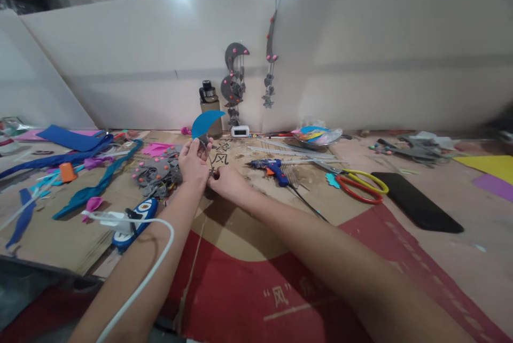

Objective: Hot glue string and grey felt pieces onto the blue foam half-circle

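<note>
My left hand (194, 161) is raised over the cardboard, its fingers closed on the lower end of a blue crescent cutout (205, 123). A small dark grey piece (204, 139) shows below the crescent at the fingertips. Just below and to the right, my right hand (228, 184) is closed, fingertips pinched near a thin dark strand under the left hand. What the right fingers grip is too small to make out. A pile of grey felt pieces with coloured dots (158, 172) lies left of my hands. The blue glue gun (274, 169) rests to their right.
Scissors with red and yellow handles (363, 185) lie beside a black phone (417, 201). A bottle (210, 110) and small white clock (240, 131) stand at the back, below hanging grey moon ornaments (234, 73). A blue power strip (136, 223) with a white cable is near my left forearm.
</note>
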Demonstrator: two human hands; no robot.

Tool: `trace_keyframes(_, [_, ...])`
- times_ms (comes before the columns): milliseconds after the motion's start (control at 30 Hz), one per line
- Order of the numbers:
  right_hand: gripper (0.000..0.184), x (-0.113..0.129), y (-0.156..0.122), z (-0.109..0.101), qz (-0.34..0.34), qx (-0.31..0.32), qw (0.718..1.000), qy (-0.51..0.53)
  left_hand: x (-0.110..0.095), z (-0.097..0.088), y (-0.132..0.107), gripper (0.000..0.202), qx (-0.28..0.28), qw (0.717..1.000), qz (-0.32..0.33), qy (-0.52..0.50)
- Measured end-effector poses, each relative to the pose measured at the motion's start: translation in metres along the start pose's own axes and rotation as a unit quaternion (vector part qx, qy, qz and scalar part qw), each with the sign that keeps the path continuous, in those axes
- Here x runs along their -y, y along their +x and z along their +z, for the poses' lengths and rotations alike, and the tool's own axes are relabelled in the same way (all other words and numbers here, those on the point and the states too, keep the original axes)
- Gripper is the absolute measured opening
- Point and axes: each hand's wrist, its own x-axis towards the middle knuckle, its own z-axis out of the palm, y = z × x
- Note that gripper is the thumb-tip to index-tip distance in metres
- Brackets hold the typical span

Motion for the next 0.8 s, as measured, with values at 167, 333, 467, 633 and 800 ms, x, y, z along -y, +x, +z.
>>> trace_keyframes(167, [0.017, 0.003, 0.004, -0.005, 0.024, 0.016, 1.0, -0.009, 0.001, 0.002, -0.004, 0.006, 0.009, 1.0, 0.006, 0.003])
trace_keyframes(333, [0.004, -0.004, 0.014, -0.004, 0.087, 0.017, 0.992, 0.089, 0.002, 0.003, -0.008, 0.008, 0.015, 0.999, 0.012, 0.026])
trace_keyframes(467, [0.009, -0.014, 0.021, 0.008, 0.137, 0.021, 0.974, 0.177, -0.003, 0.002, -0.004, 0.009, 0.019, 0.999, 0.029, 0.035])
trace_keyframes(633, [0.006, -0.001, 0.025, 0.028, 0.169, 0.004, 0.945, 0.282, -0.025, 0.003, 0.01, 0.009, 0.035, 0.996, 0.075, 0.028])
trace_keyframes(800, [0.007, 0.021, 0.036, 0.04, 0.194, -0.009, 0.939, 0.283, -0.04, 0.008, 0.01, 0.012, 0.027, 0.989, 0.135, 0.052])
